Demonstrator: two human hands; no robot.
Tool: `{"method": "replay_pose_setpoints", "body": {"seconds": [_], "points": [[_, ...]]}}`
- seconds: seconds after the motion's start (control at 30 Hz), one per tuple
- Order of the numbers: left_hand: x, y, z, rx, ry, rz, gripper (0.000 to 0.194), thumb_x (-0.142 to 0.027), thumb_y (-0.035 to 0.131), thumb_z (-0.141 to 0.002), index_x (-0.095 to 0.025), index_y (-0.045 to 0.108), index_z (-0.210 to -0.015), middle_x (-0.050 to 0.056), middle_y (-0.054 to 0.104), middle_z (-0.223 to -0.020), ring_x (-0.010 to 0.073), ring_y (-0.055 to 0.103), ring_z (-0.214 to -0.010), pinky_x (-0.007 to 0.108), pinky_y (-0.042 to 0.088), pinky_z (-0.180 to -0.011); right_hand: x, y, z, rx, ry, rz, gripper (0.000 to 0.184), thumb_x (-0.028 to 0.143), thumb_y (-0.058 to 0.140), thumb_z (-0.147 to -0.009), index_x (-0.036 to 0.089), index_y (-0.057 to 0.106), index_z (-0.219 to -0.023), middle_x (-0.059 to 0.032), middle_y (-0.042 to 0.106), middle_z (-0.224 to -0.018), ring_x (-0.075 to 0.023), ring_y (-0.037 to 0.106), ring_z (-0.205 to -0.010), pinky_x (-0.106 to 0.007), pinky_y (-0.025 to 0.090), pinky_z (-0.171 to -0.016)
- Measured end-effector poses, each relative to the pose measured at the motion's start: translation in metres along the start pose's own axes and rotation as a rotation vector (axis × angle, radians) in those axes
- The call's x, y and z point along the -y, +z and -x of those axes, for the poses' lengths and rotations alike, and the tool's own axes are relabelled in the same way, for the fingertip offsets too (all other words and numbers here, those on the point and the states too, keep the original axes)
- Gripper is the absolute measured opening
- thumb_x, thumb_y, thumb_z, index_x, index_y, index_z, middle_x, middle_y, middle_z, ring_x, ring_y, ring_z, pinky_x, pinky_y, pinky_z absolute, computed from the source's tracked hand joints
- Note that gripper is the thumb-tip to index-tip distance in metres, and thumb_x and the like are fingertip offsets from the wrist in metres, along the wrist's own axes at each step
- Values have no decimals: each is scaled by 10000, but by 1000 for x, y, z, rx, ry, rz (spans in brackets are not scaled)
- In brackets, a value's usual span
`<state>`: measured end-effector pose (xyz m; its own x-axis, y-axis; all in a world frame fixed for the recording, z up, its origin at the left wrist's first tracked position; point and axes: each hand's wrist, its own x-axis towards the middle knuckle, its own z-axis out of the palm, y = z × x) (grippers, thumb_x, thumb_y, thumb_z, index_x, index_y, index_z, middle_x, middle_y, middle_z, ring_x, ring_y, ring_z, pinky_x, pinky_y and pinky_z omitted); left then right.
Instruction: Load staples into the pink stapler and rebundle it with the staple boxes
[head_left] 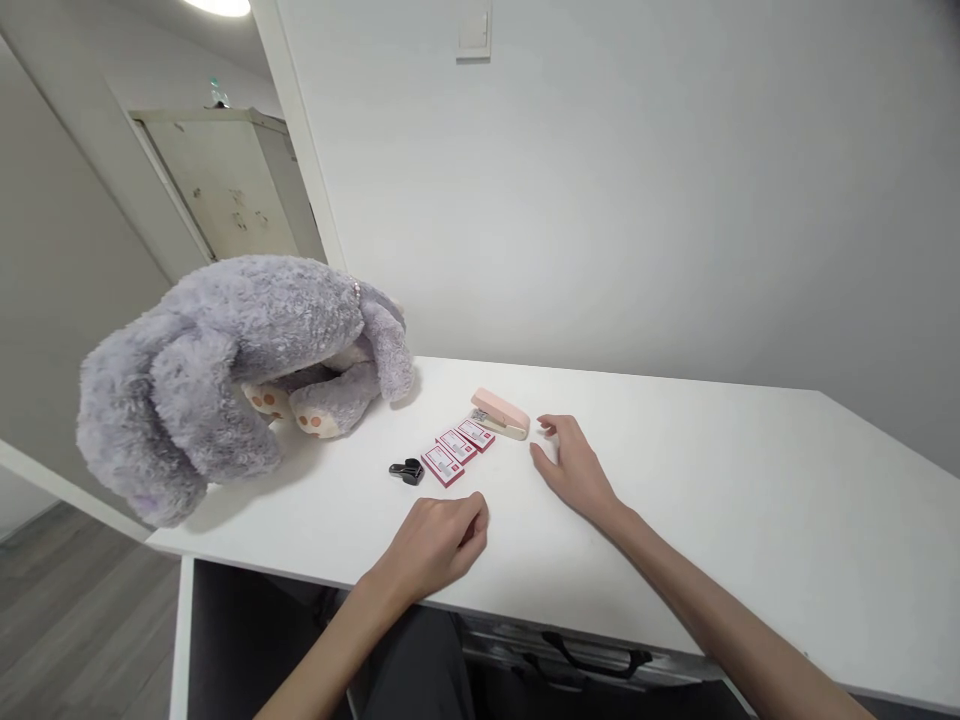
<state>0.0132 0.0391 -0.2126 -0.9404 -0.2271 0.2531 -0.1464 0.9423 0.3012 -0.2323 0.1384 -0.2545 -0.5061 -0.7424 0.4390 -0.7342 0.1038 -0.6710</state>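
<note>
A pink and cream stapler (501, 412) lies on the white table (720, 480). My right hand (574, 465) is just to the right of it, thumb and fingers apart, holding nothing and not touching the stapler. Three small red-and-white boxes (455, 446), which look like staple boxes, lie in a slanting row from the stapler toward the front left. Left of the nearest box is a small black staple remover (407, 471). Curled into a loose fist, my left hand (441, 540) rests near the table's front edge, below the boxes, with nothing visible in it.
A large grey-purple plush toy (247, 350) is slumped over the table's left end. Behind the table rises a white wall with a switch (473, 30). Under the front edge is a dark case with a black handle (596, 660). A cabinet (225, 185) stands beyond the doorway.
</note>
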Motion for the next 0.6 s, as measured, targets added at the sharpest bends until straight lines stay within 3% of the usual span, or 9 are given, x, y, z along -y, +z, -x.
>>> {"method": "replay_pose_setpoints", "body": {"seconds": [0.1,0.23,0.43,0.6], "points": [[1,0,0,-1,2,-4,140,-102,489,-904,-229,460,-851,-65,571,-663,120,471,-552,258,271,-582,-3,14,-12,-39,-7,-43,484,417,543,-966,244,438,-1406,-143,545,-1353,-298,577,-1206,-410,542,-822],[1,0,0,-2,0,-7,139,-98,490,-899,-229,472,-854,-61,582,-663,123,486,-554,258,272,-584,-4,29,-32,-29,15,-83,520,461,565,-956,216,460,-1403,-152,563,-1345,-304,553,-1234,-447,517,-927],[2,1,0,-3,-6,-4,137,-97,490,-893,-230,481,-862,-58,586,-661,126,497,-552,257,273,-585,-6,32,-42,-18,79,-101,334,525,539,-957,216,616,-1057,-89,670,-1045,-267,610,-944,-399,504,-795],[2,0,0,-4,-11,-12,133,-98,495,-893,-227,491,-859,-61,577,-656,125,485,-551,270,280,-583,-13,21,-35,-84,167,-106,367,553,532,-952,201,611,-1018,-87,674,-978,-253,596,-851,-381,479,-739]]}}
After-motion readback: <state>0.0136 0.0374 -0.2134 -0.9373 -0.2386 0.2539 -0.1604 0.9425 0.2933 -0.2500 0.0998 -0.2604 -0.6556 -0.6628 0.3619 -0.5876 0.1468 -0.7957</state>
